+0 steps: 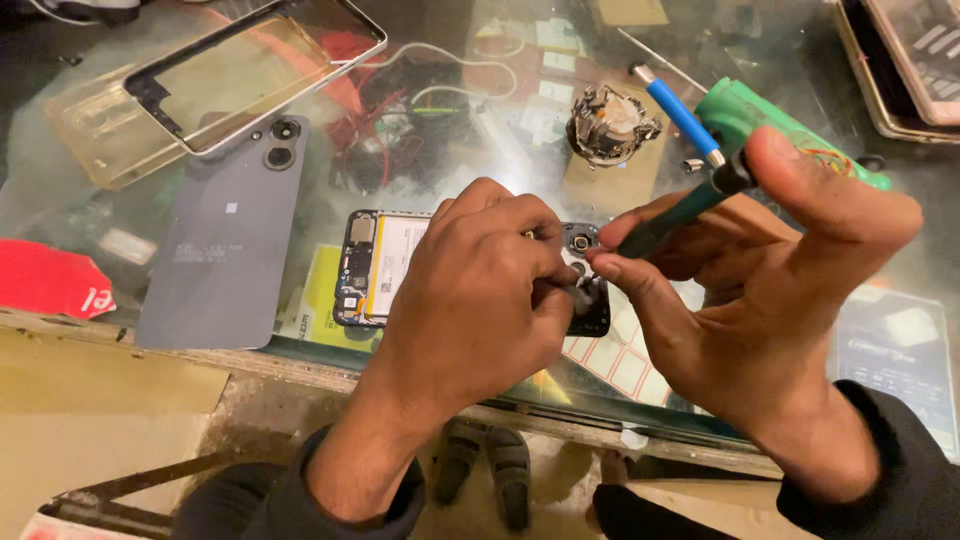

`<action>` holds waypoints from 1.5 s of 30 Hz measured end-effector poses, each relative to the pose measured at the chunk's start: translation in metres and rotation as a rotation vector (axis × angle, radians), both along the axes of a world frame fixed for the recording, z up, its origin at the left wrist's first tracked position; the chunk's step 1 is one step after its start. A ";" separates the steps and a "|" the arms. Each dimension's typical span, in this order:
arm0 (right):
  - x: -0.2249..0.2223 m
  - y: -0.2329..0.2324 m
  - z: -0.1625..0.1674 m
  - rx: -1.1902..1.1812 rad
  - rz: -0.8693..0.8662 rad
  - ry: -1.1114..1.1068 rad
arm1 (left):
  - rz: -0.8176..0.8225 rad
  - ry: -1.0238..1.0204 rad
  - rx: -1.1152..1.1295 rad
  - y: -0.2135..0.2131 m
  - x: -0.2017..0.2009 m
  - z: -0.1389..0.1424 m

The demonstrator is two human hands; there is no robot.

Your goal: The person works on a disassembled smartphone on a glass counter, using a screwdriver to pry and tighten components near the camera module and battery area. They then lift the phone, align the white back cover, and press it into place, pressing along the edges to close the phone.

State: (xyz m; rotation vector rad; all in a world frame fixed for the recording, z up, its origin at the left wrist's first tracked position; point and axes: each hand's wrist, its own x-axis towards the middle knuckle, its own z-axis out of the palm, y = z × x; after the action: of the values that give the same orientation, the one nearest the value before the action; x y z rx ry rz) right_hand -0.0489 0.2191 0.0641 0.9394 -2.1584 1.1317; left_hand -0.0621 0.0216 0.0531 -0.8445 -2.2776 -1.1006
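Observation:
An opened phone (pixel 375 265) with its back off lies flat on the glass counter (pixel 120 215), showing a white battery and circuit boards. My left hand (pixel 475 290) rests over its right half, fingers pinched on a small part near the camera end. My right hand (pixel 760 290) holds a dark green screwdriver (pixel 665 222) between thumb and fingers, its tip pointing down-left at the camera end of the phone.
The grey phone back cover (pixel 225 240) lies left. A display frame (pixel 255 70) rests on a clear case at the far left. A blue-handled tool (pixel 680 115), a green tool (pixel 745 110), and a crumpled tape wad (pixel 610 125) sit behind. The wooden counter edge (pixel 110 385) runs below.

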 end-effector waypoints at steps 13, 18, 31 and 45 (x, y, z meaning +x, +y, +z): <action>-0.006 0.014 0.011 0.144 0.056 -0.199 | -0.023 -0.038 -0.059 -0.001 0.005 0.002; 0.015 -0.001 0.009 0.044 -0.191 -0.395 | -0.022 -0.057 -0.060 -0.002 0.012 -0.003; 0.032 -0.009 -0.009 -0.143 -0.388 -0.385 | 0.152 0.109 -0.123 -0.002 0.038 -0.012; 0.028 -0.060 0.031 -0.054 -0.706 -0.438 | 0.340 0.194 -0.205 0.010 0.066 -0.048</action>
State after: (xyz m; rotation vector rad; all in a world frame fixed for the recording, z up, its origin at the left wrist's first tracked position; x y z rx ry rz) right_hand -0.0206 0.1594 0.0955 -0.1433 -2.4674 1.0709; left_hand 0.0036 0.0317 0.0054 -0.5783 -2.2843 -0.6168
